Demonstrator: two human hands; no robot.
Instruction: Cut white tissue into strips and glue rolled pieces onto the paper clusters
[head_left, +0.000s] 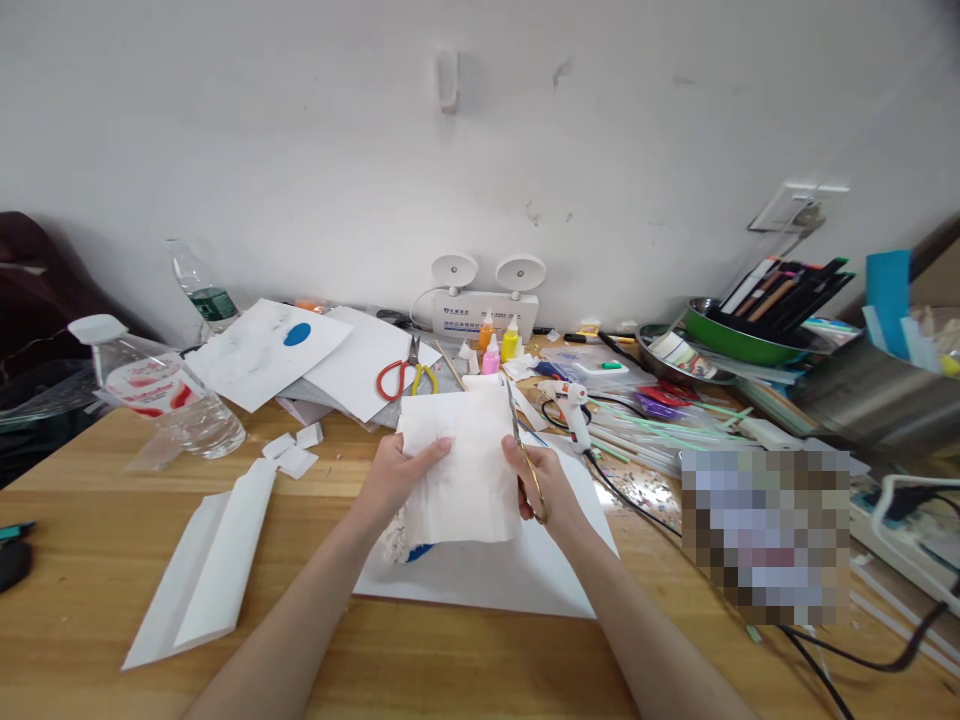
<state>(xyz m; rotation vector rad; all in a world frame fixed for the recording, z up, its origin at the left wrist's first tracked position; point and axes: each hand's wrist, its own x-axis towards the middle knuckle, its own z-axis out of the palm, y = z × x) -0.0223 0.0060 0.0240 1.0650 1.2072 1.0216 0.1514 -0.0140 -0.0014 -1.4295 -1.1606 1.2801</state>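
Nearest to us are our two forearms (300, 620), stretched over the wooden bench (300, 510) toward the white paper (465, 475), which is between our hands and above a larger white sheet (487, 585). We judge this paper light and rather soft, not slippery, but easy to crease or tear, so it is better to take it gently by its two side edges. Our left hand (405, 465) has its grip pinched on the left edge, thumb in front; our right hand (544, 475) has its grip closed around gold-handled scissors (513, 412), its thumb against the right edge, while we cannot tell exactly how its fingers sit in the handles
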